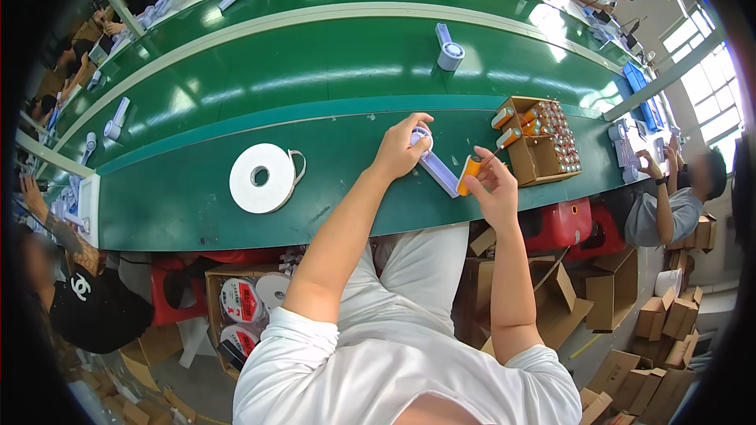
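Observation:
My left hand (402,147) is closed round the ringed head of a lavender plastic handheld fan housing (439,175), whose long handle points toward me and to the right. In my right hand (496,186) is an orange cylindrical battery (470,171), pinched between thumb and fingers right beside the end of that handle. A cardboard box (533,159) of several orange batteries stands just beyond my right hand, some of them lying tilted at its left side. To the left of my left arm lies a white roll of tape (246,179), with a loose end curling off.
Another lavender fan housing (450,55) rests on the green conveyor belt (331,63) ahead, with more farther left. People work at both sides of the bench. Below the bench edge are red stools (561,224), cardboard boxes (614,291) and a carton of tape rolls (216,299).

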The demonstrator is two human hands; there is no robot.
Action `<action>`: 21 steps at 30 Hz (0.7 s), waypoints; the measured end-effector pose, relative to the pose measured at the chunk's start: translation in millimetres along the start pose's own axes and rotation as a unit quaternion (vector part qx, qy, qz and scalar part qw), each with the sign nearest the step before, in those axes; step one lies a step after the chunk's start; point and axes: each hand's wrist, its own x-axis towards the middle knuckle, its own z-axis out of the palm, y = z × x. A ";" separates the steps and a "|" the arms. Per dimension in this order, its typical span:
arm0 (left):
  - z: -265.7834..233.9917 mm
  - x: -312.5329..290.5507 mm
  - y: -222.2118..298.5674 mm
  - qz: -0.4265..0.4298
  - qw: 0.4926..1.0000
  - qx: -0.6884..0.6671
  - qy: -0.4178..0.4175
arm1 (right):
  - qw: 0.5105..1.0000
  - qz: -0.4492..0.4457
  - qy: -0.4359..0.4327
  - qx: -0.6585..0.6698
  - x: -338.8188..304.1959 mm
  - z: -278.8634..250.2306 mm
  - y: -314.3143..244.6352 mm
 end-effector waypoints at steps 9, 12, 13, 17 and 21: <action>-0.4 -1.1 2.0 0.044 0.999 0.028 0.004 | 0.909 -0.160 -0.125 -0.365 11.4 22.7 -16.6; -1.3 -2.2 -1.0 0.042 0.998 0.035 0.006 | 0.889 -0.141 -0.142 -0.411 14.0 34.0 -24.4; -1.3 -2.1 -0.4 0.041 0.999 0.034 0.007 | 0.889 -0.141 -0.143 -0.411 14.7 34.4 -22.7; -0.6 -2.3 1.0 0.046 0.998 0.048 0.006 | 0.896 -0.102 -0.159 -0.402 17.5 33.3 -17.4; -0.3 -2.5 0.9 0.041 0.998 0.054 0.004 | 0.876 -0.114 -0.227 -0.411 28.2 27.7 -25.3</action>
